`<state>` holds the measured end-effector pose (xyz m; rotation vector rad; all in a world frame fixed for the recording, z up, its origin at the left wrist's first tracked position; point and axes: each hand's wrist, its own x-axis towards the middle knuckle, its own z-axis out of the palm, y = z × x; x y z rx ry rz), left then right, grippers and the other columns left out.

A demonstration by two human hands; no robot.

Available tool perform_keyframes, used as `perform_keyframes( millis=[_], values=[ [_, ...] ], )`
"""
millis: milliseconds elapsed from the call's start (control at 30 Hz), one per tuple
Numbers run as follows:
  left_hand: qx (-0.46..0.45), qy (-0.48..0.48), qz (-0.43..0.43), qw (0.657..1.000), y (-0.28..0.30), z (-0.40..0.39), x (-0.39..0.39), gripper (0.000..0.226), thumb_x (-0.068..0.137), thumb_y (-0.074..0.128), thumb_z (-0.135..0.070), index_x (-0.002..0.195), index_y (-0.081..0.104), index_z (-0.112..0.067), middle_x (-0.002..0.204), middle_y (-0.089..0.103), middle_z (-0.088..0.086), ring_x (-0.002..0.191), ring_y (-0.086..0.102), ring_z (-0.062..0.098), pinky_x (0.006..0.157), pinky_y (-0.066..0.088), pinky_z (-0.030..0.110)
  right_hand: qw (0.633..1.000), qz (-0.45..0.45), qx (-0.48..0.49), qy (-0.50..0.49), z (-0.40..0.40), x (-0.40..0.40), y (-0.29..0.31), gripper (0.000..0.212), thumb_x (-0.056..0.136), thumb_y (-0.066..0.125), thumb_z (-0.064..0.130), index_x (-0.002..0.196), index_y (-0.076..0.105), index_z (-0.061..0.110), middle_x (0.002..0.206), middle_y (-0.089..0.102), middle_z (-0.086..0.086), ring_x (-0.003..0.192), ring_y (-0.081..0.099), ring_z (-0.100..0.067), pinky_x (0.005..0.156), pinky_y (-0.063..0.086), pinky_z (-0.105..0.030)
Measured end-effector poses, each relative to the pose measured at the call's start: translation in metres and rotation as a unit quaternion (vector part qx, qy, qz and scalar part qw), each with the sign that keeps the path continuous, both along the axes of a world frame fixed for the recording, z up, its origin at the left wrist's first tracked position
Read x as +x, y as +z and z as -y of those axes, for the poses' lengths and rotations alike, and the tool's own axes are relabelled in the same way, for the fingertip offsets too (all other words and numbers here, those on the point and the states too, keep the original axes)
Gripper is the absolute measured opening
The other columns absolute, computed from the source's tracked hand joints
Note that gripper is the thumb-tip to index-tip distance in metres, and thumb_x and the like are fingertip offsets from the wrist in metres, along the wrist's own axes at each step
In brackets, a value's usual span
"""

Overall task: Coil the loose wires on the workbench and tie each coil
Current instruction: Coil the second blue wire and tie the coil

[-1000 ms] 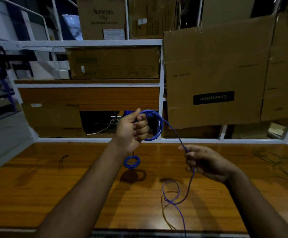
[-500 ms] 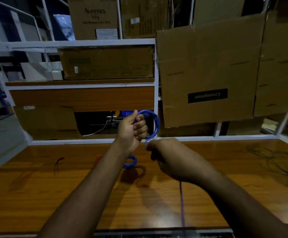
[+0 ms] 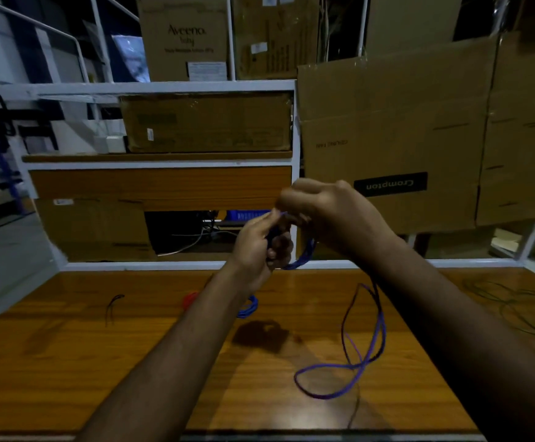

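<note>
Nearest you, the glossy wood-grain table (image 3: 132,362) carries the slack tail of the blue wire (image 3: 369,358), a thin, smooth cord that lies in a loose, crossing loop on the surface and rises toward your raised hands. Above the table's middle, your left hand (image 3: 259,247) has its grip clenched around a small bundle of the blue wire's turns, part of which curves out below the fingers. Your right hand (image 3: 330,215) sits just beside and slightly above it, fingers curled, pinching the wire at the top of the bundle; the hand is blurred. Behind your left forearm a small finished blue coil (image 3: 248,309) lies flat on the table, with a red coil (image 3: 189,299) just beside it, mostly hidden. Further left lies a short dark wire piece (image 3: 113,306), and at the far right a loose tangle of thin dark green wire (image 3: 514,306). Beyond the table's white back rail (image 3: 138,266) stand brown cardboard boxes (image 3: 393,138) on shelving.
</note>
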<state>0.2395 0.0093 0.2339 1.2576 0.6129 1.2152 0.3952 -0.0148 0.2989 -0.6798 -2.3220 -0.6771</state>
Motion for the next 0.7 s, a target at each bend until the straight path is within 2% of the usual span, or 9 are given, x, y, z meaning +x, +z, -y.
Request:
perform_keyframes(
  millis=[100, 200, 300, 333, 400, 500, 600, 633, 700],
  values=[
    [-0.042, -0.071, 0.016, 0.996, 0.0, -0.001, -0.001, 0.039, 0.106, 0.033, -0.037, 0.079, 0.048, -0.013, 0.051, 0.031, -0.006, 0.038, 0.024, 0.005, 0.037, 0.018, 0.019, 0.998, -0.036, 0.015, -0.058, -0.014, 0.011, 0.002, 0.04, 0.084, 0.073, 0.025, 0.118, 0.058, 0.012, 0.089, 0.065, -0.004, 0.063, 0.062, -0.014, 0.049, 0.054, -0.029],
    [-0.067, -0.104, 0.041, 0.991, 0.001, -0.002, -0.005, 0.041, 0.102, 0.038, -0.039, 0.069, 0.047, -0.016, 0.05, 0.027, -0.007, 0.037, 0.021, 0.005, 0.038, 0.013, 0.021, 0.996, -0.031, 0.001, -0.089, -0.021, 0.024, 0.003, 0.025, 0.088, 0.069, 0.035, 0.103, 0.062, 0.017, 0.081, 0.065, 0.002, 0.064, 0.062, -0.01, 0.054, 0.056, -0.031],
    [-0.098, -0.118, 0.103, 0.983, 0.004, -0.003, -0.012, 0.039, 0.097, 0.041, -0.04, 0.065, 0.044, -0.018, 0.049, 0.026, -0.007, 0.036, 0.022, 0.005, 0.039, 0.011, 0.022, 0.982, -0.096, -0.134, -0.093, -0.021, 0.035, -0.009, 0.025, 0.093, 0.052, 0.043, 0.092, 0.064, 0.021, 0.073, 0.064, 0.006, 0.063, 0.062, -0.007, 0.06, 0.056, -0.03],
    [-0.109, -0.116, 0.127, 0.979, 0.005, -0.004, -0.014, 0.04, 0.099, 0.039, -0.039, 0.065, 0.043, -0.018, 0.047, 0.027, -0.007, 0.035, 0.023, 0.005, 0.038, 0.012, 0.021, 0.964, -0.131, -0.223, -0.069, -0.02, 0.04, -0.016, 0.021, 0.094, 0.051, 0.04, 0.091, 0.064, 0.024, 0.073, 0.063, 0.005, 0.063, 0.061, -0.006, 0.061, 0.054, -0.029],
    [-0.122, -0.101, 0.162, 0.974, 0.006, -0.005, -0.02, 0.044, 0.104, 0.033, -0.038, 0.066, 0.04, -0.019, 0.045, 0.027, -0.007, 0.034, 0.024, 0.005, 0.034, 0.016, 0.02, 0.892, -0.187, -0.411, 0.002, -0.015, 0.052, -0.033, 0.013, 0.098, 0.053, 0.028, 0.097, 0.065, 0.024, 0.077, 0.063, 0.003, 0.066, 0.058, -0.008, 0.063, 0.051, -0.024],
    [-0.125, -0.076, 0.218, 0.965, 0.006, -0.008, -0.03, 0.047, 0.106, 0.03, -0.037, 0.064, 0.041, -0.02, 0.044, 0.028, -0.008, 0.033, 0.025, 0.006, 0.035, 0.016, 0.019, 0.804, -0.178, -0.567, 0.016, -0.013, 0.076, -0.062, 0.017, 0.101, 0.05, 0.016, 0.109, 0.065, 0.018, 0.086, 0.062, 0.002, 0.076, 0.058, -0.013, 0.072, 0.053, -0.026],
    [-0.115, -0.059, 0.243, 0.961, 0.009, -0.012, -0.041, 0.045, 0.106, 0.03, -0.037, 0.065, 0.041, -0.021, 0.046, 0.028, -0.008, 0.035, 0.025, 0.006, 0.035, 0.017, 0.019, 0.786, -0.221, -0.575, -0.052, -0.014, 0.086, -0.091, 0.018, 0.101, 0.049, 0.013, 0.106, 0.066, 0.017, 0.094, 0.065, -0.005, 0.087, 0.064, -0.014, 0.088, 0.057, -0.042],
    [-0.116, -0.056, 0.24, 0.962, 0.009, -0.013, -0.041, 0.044, 0.106, 0.03, -0.037, 0.066, 0.04, -0.021, 0.046, 0.028, -0.008, 0.035, 0.025, 0.006, 0.035, 0.018, 0.019, 0.796, -0.257, -0.544, -0.074, -0.014, 0.085, -0.099, 0.016, 0.1, 0.051, 0.014, 0.105, 0.065, 0.019, 0.096, 0.066, -0.004, 0.086, 0.066, -0.011, 0.088, 0.058, -0.043],
    [-0.12, -0.048, 0.232, 0.964, 0.007, -0.013, -0.038, 0.043, 0.106, 0.03, -0.038, 0.067, 0.039, -0.021, 0.046, 0.027, -0.008, 0.034, 0.024, 0.006, 0.035, 0.018, 0.018, 0.822, -0.349, -0.438, -0.107, -0.012, 0.079, -0.109, 0.011, 0.097, 0.057, 0.017, 0.1, 0.062, 0.026, 0.094, 0.068, -0.003, 0.079, 0.069, -0.007, 0.076, 0.061, -0.036]
  ],
)
